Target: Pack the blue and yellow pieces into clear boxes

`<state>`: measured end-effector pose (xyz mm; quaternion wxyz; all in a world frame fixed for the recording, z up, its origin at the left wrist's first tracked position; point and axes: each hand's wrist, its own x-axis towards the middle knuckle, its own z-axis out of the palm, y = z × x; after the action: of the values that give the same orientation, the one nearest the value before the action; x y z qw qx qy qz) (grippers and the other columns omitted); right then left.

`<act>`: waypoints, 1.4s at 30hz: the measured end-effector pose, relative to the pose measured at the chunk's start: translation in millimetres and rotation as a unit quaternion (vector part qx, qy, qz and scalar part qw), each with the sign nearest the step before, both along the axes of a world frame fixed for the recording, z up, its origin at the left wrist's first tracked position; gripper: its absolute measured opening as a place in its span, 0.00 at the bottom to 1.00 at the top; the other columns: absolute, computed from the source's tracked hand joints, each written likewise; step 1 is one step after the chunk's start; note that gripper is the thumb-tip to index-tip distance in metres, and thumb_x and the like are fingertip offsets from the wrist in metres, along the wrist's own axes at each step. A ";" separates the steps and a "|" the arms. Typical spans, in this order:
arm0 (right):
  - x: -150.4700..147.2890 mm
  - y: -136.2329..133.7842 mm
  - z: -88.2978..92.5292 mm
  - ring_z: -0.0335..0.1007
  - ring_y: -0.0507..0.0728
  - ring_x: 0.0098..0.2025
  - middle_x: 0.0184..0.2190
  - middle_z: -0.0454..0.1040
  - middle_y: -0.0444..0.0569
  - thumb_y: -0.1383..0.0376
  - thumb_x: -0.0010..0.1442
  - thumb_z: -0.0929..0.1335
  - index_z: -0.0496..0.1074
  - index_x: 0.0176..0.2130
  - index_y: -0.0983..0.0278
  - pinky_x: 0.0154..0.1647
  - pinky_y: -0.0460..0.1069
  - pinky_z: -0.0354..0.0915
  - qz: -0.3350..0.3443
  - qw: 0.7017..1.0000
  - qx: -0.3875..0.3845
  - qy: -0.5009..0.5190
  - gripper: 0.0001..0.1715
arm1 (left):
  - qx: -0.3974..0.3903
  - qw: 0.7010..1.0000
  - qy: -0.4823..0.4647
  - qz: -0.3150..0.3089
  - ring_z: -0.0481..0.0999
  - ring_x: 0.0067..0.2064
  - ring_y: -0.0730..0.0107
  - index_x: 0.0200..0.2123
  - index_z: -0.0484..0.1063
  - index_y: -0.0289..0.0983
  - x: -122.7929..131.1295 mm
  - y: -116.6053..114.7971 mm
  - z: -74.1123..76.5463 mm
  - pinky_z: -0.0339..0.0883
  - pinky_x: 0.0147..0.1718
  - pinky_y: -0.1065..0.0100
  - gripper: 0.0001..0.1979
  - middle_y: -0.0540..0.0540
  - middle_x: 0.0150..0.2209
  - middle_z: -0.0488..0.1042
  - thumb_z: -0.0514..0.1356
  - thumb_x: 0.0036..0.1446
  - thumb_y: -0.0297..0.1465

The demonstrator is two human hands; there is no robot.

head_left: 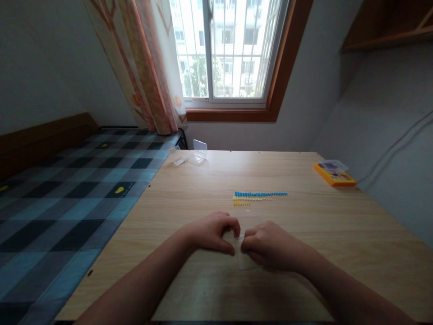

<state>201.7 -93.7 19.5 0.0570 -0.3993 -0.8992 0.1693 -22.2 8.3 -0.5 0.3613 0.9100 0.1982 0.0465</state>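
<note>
A small clear plastic box lies on the table in front of me. My left hand is curled at its left side, with thumb and fingertips against the edge. Over the box's right part, my right hand has its fingers bunched and dipping in; whatever they pinch is hidden. Just beyond the hands, tiny pieces are lined up in three rows: a long blue row, a cream row and a short yellow row. One small pale piece lies apart, nearer the hands.
Two clear plastic containers stand at the table's far left corner, one with a raised lid. A yellow-orange box with a clear lid on top sits at the far right. Left of the wooden table is a checked bed.
</note>
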 end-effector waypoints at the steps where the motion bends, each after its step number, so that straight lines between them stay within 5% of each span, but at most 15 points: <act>1: 0.4 -0.2 -0.1 0.73 0.52 0.32 0.34 0.81 0.46 0.72 0.58 0.65 0.80 0.37 0.60 0.35 0.46 0.58 -0.002 1.000 -0.004 0.003 0.14 | 0.000 1.000 0.002 0.000 0.72 0.41 0.63 0.42 0.78 0.42 0.1 -0.2 0.2 0.64 0.41 0.67 0.22 0.51 0.37 0.73 0.77 0.43 0.38; 16: 4.2 -4.8 13.8 0.73 0.55 0.30 0.32 0.82 0.49 0.72 0.60 0.64 0.79 0.35 0.62 0.32 0.49 0.55 0.014 0.994 -0.007 -0.109 0.14 | -0.004 1.000 0.008 0.000 0.71 0.39 0.65 0.42 0.78 0.42 -0.2 -0.3 2.4 0.63 0.38 0.68 0.22 0.51 0.36 0.71 0.77 0.44 0.40; 25: 4.7 -4.3 12.1 0.70 0.54 0.28 0.30 0.80 0.49 0.72 0.60 0.65 0.78 0.31 0.63 0.30 0.49 0.54 0.013 0.995 -0.009 -0.098 0.12 | 0.001 1.000 -0.002 -0.001 0.71 0.39 0.64 0.41 0.78 0.41 0.1 -0.5 2.6 0.63 0.39 0.68 0.22 0.51 0.35 0.71 0.77 0.43 0.39; 32: -0.3 -2.2 7.1 0.75 0.54 0.35 0.37 0.82 0.48 0.75 0.62 0.64 0.78 0.39 0.62 0.34 0.48 0.57 0.012 0.998 0.016 -0.060 0.15 | 0.009 1.000 -0.006 -0.001 0.71 0.38 0.66 0.43 0.78 0.41 0.7 -1.5 3.6 0.63 0.37 0.69 0.23 0.52 0.34 0.70 0.77 0.43 0.39; 42: 0.7 -2.1 7.5 0.73 0.54 0.29 0.32 0.80 0.47 0.69 0.64 0.66 0.79 0.36 0.62 0.29 0.49 0.51 -0.017 0.995 0.004 -0.094 0.11 | 0.001 1.000 -0.008 0.004 0.72 0.39 0.65 0.46 0.77 0.41 0.5 -2.2 4.9 0.64 0.39 0.67 0.25 0.51 0.37 0.73 0.77 0.43 0.38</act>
<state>202.4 -95.8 27.0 -0.0237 -0.4284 -0.8944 0.1265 -21.7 6.1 4.4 0.3615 0.9092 0.1990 0.0552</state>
